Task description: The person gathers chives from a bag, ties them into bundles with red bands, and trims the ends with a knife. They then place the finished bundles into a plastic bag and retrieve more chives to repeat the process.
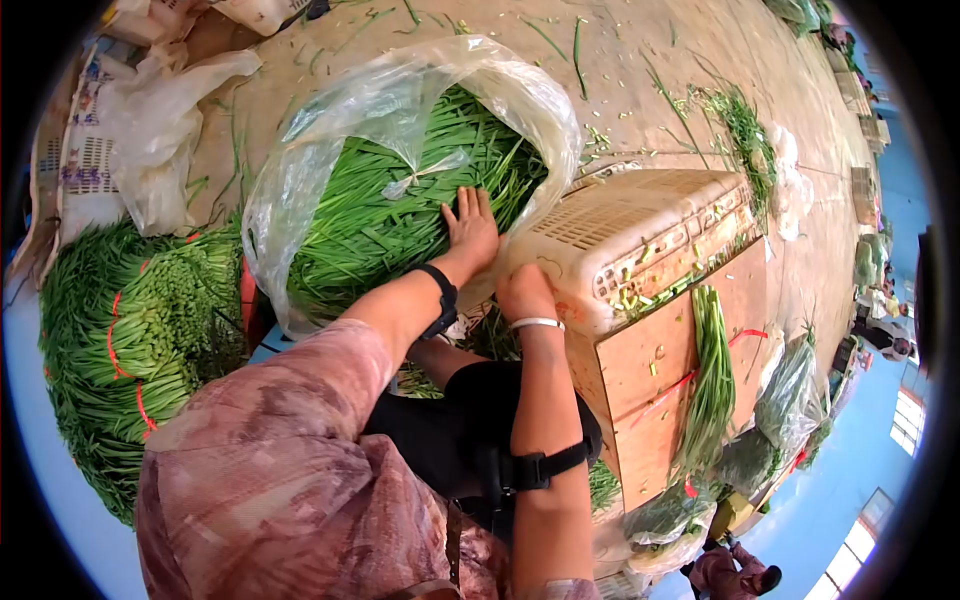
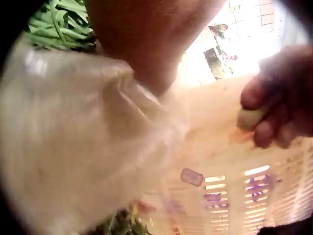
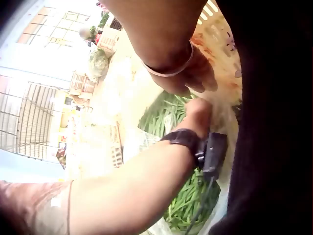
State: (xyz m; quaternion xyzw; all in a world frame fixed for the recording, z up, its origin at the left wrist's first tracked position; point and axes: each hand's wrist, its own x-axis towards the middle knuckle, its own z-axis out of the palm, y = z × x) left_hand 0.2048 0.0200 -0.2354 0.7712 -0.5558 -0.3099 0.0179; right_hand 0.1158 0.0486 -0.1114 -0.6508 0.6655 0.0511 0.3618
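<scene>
A clear plastic bag [image 1: 290,150] stands wide, full of long green garlic chives [image 1: 365,215], with a tied twist of plastic lying on them. My left hand [image 1: 472,232] presses on the chives near the bag's right side, fingers straight and slightly spread. Beside it, my right hand [image 1: 525,292], above a white bracelet, is curled at the near corner of an upturned, cream plastic crate [image 1: 570,250]. In the left wrist view, a small pale spot shows among the right hand's [image 2: 288,100] curled fingers; I cannot tell whether it is something held.
Bundled greens [image 1: 150,330] with red ties are piled at the left. Right of my legs, a brown board [image 1: 640,385] carries a bunch of chives [image 1: 710,370]. Loose trimmings [image 1: 740,135] litter the floor. Bagged greens [image 1: 790,400] and another person [image 1: 735,570] are at the right.
</scene>
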